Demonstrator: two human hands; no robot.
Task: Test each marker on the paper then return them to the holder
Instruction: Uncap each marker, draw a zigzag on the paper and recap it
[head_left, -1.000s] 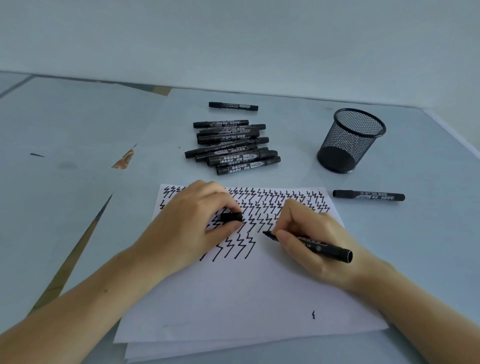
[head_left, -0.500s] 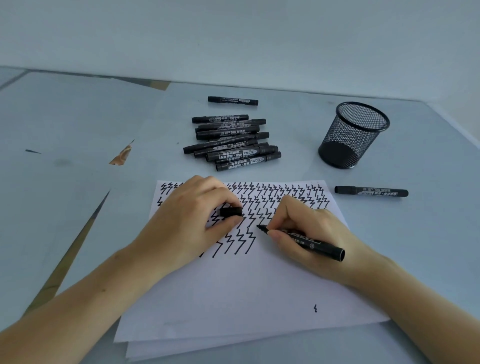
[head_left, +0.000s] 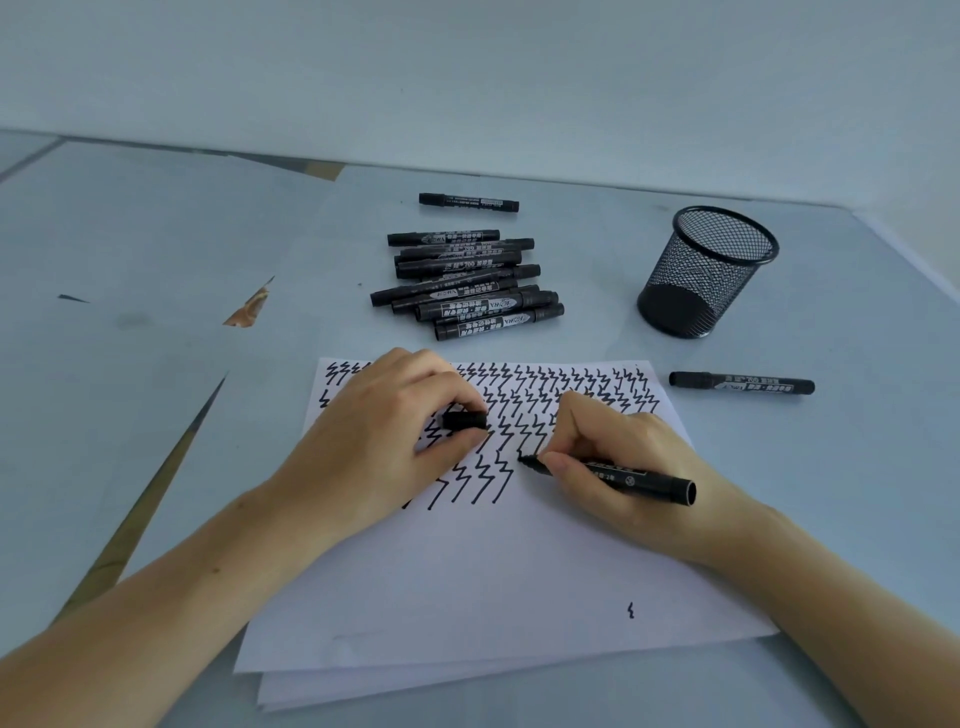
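Note:
My right hand (head_left: 618, 462) grips an uncapped black marker (head_left: 639, 479) with its tip touching the white paper (head_left: 493, 582), at the end of a fresh zigzag line. My left hand (head_left: 384, 441) rests on the paper and pinches the marker's black cap (head_left: 465, 420) between thumb and fingers. Rows of black zigzags cover the sheet's upper part. A black mesh holder (head_left: 709, 270) stands upright at the back right, with nothing visible inside it. Several capped black markers (head_left: 467, 286) lie in a pile behind the paper.
One capped marker (head_left: 742, 385) lies right of the paper, below the holder. Another marker (head_left: 468, 201) lies alone behind the pile. The paper is a small stack of sheets on a pale blue table cover (head_left: 130, 364) with torn brown patches at the left.
The marker tip in my right hand moved left and up, then drew a new zigzag down the paper. My left hand kept the cap in place.

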